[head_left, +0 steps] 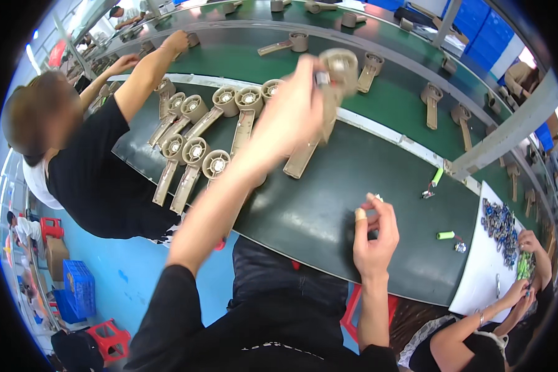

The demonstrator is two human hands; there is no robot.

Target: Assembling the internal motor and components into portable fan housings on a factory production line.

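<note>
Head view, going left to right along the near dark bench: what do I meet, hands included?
Near row of three beige housings → left hand → blurred beige housing in that hand's grip → right hand → two green cells → pile of small blue parts.

on table, fan housings left, batteries right, conveyor behind

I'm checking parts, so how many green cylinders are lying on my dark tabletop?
2. The far green cylinder is at the back of the tabletop; the near green cylinder is right of your right hand. Others may be hidden.
</note>
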